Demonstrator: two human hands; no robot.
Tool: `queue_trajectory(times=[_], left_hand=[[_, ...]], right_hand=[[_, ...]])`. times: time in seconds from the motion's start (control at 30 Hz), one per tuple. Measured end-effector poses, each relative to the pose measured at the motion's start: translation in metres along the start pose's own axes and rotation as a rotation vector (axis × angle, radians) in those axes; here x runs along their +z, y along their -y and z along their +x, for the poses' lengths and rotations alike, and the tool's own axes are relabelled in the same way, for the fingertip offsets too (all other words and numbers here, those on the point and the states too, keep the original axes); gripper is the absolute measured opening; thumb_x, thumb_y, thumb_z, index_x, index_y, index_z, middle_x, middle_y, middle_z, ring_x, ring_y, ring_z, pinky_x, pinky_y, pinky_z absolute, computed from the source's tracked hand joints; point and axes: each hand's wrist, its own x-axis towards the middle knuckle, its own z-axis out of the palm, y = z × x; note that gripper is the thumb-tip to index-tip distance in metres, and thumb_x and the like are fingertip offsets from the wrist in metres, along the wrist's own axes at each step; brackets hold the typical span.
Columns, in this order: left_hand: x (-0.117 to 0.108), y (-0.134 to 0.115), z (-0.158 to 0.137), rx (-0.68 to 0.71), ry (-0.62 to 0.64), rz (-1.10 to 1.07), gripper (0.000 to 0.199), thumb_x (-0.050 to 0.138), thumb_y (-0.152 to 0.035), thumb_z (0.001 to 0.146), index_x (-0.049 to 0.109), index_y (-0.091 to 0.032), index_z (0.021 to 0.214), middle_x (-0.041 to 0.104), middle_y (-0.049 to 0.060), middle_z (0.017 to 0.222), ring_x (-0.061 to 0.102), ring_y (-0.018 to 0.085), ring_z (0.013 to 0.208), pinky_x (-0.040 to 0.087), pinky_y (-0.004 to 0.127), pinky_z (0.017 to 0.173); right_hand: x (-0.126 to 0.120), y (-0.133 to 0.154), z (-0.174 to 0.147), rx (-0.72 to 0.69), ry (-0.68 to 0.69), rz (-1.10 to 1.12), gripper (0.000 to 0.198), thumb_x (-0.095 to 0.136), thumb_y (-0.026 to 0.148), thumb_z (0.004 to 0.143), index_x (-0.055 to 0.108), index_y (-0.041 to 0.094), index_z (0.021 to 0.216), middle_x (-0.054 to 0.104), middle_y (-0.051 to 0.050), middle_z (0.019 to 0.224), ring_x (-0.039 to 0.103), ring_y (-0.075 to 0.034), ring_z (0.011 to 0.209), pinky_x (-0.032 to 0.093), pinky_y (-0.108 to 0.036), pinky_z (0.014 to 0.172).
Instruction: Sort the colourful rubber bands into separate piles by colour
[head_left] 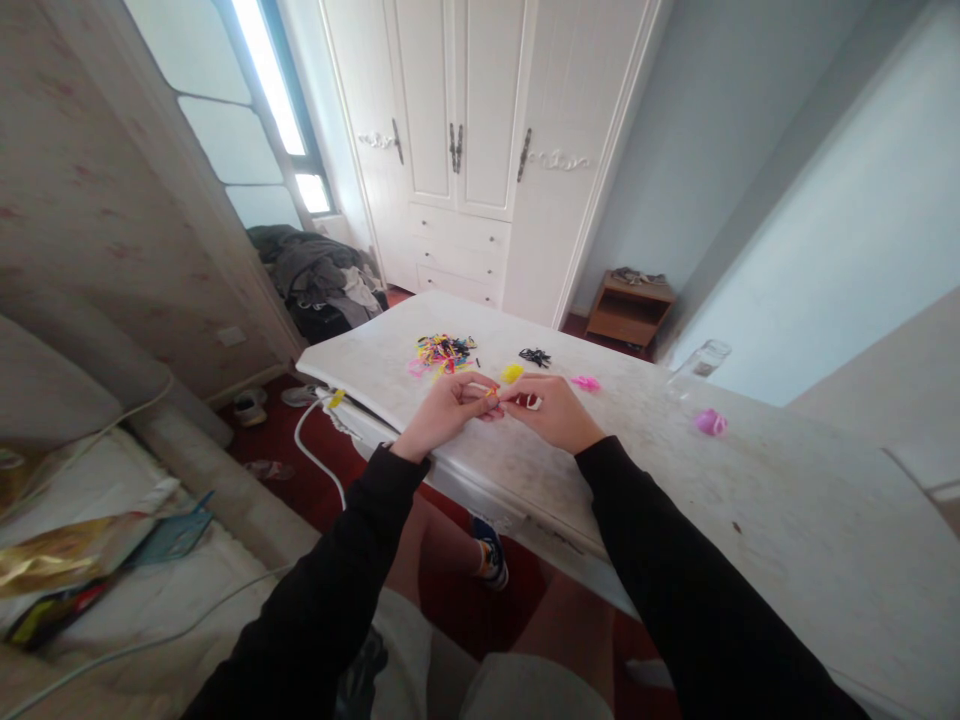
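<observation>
Orange piece [491,393] in left hand [448,408]

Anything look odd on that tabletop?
Yes: a small dark speck on the pale tabletop, right of the right sleeve, away from the multicoloured pile. Contrasts with the surface; stain, chip or crumb, can't tell.

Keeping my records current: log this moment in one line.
left hand: holding small orange piece; right hand: pinched close beside it; white table: multicoloured strand pile, black strand pile
</observation>
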Motion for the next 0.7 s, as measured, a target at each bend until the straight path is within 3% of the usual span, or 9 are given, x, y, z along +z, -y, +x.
queue_trajectory(times=[0.17,0.43,0.7], left_hand=[[0.001,-0.002,-0.002,0.008,-0.019,0.040,0.044,0.087,-0.051,0.078,0.073,-0.012,0.090,0.080,0.011,0.084,0.077,0.020,0.077,0.063,0.031,0.075],[0.001,0.000,-0.001,0.001,-0.019,0.057,0.043,0.087,-0.050,0.078,0.077,-0.011,0.091,0.081,0.013,0.090,0.076,0.020,0.077,0.063,0.031,0.076],[0.002,-0.002,-0.001,0.001,-0.032,0.034,0.043,0.088,-0.051,0.077,0.074,-0.012,0.090,0.081,0.013,0.090,0.076,0.019,0.074,0.062,0.030,0.073]], right_hand=[[-0.011,0.004,0.000,0.047,-0.057,-0.029,0.012,0.066,0.017,0.082,0.073,0.019,0.073,0.072,-0.003,0.073,0.061,-0.015,0.067,0.048,-0.028,0.066],[-0.063,-0.021,-0.008,0.271,-0.214,-0.235,0.009,0.066,0.022,0.076,0.069,0.021,0.067,0.066,-0.001,0.060,0.054,-0.015,0.057,0.040,-0.030,0.057],[-0.082,-0.045,-0.022,0.313,0.030,-0.459,0.014,0.069,0.016,0.070,0.067,0.022,0.058,0.063,0.000,0.056,0.052,-0.014,0.055,0.036,-0.030,0.055]])
